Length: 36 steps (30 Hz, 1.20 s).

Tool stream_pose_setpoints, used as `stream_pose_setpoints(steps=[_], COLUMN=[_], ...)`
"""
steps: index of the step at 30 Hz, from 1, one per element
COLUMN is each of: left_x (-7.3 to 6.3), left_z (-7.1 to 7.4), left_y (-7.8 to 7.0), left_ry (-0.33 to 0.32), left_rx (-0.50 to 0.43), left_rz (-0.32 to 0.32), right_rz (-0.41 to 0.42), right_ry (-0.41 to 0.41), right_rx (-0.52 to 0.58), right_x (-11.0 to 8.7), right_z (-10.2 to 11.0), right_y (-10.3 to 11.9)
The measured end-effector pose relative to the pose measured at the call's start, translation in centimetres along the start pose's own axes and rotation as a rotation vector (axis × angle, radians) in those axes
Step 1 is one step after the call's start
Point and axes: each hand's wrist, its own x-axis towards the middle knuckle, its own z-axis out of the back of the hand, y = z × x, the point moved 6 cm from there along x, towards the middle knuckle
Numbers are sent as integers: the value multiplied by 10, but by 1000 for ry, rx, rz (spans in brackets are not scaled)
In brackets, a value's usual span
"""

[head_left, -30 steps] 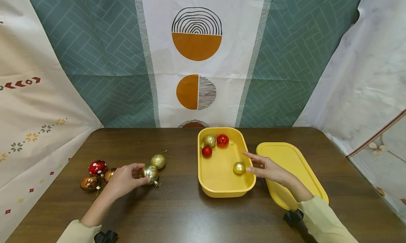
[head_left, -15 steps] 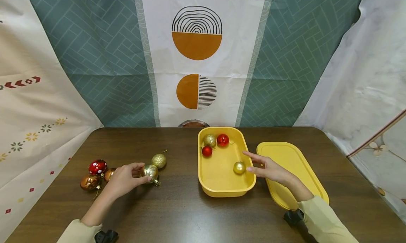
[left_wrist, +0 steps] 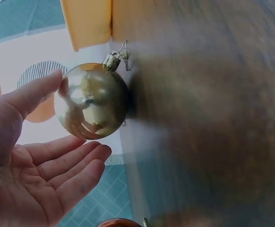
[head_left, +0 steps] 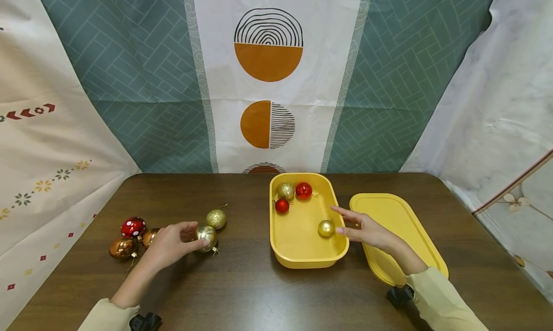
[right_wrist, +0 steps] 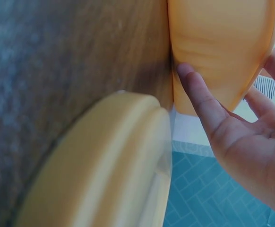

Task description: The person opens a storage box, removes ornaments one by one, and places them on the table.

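Note:
A shiny gold Christmas bauble [head_left: 207,238] rests on the table; the left wrist view shows the bauble [left_wrist: 92,104] and its metal cap closely. My left hand [head_left: 173,244] is beside it, thumb touching its edge, the fingers [left_wrist: 81,182] extended loosely rather than wrapped round. My right hand [head_left: 365,230] holds the right wall of a yellow plastic box [head_left: 281,247], some fingers over the rim and one on the outer side [right_wrist: 213,42]. Inside lie two red baubles, a glittery gold bauble [head_left: 285,191] and a smooth gold bauble [head_left: 326,229].
Behind the gold bauble sits a glittery gold one [head_left: 216,219]. Left of my hand cluster a red dotted bauble [head_left: 132,227] and copper baubles [head_left: 123,248]. The box's yellow lid [head_left: 390,211] lies at the right, partly under my right forearm. Patterned cloth [head_left: 302,148] hangs behind the table.
The gold bauble has shifted slightly right, away from my left palm, as the fingers loosened. My right hand and the box have stayed where they were.

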Motion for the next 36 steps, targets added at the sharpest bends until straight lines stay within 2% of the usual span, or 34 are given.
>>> stream_pose_setpoints(steps=[4,8,13,17,22,26,31,36], left_x=[1,1,1,6,16,25,37,48], left_z=[2,6,9,3,-14,-32,-59,-87], left_y=[-3,-12,-34,-56,-87,-115,-148,-175], left_ry=[-11,-60,-131,-159,-158,-133,-59,33], left_rx=[6,16,-11,-46,-101,-157,-199,-184], left_rz=[-15,-47,-103,-149,-220,-287,-363,-417], right_rz=[0,2,2,0,2,-2,-10,-11], right_ry=[-3,-2,-3,-7,-9,-2,-2,-3], right_rx=[-8,-1,-2,-4,-6,-1,8,14], right_x=[0,0,0,0,0,0,0,0], right_z=[0,0,0,1,2,1,0,0], right_y=[0,1,0,0,0,0,0,0])
